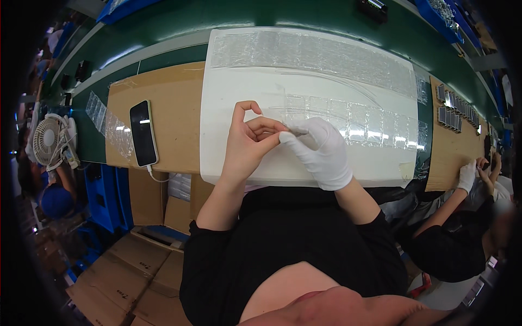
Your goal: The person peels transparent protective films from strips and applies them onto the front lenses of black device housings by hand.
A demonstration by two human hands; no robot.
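My bare left hand (250, 142) and my right hand (322, 155), in a white glove, meet fingertip to fingertip over a white board (228, 160). Both are closed in a pinch; whatever lies between the fingertips is too small to make out. The left index finger curls up, apart from the pinch. Just beyond the hands, a clear plastic strip divided into small sections (370, 124) lies on the board. Several thin, pale strands (340, 80) curve across the white surface behind it. A wide clear plastic sheet (310, 51) covers the board's far edge.
On the left, a phone (143, 133) with a cable rests on cardboard (182, 119), near a white fan (48, 138). Small metal parts (450, 118) stand in rows on cardboard at right, where another person's hands (468, 176) work. Cardboard boxes (122, 277) are stacked below left.
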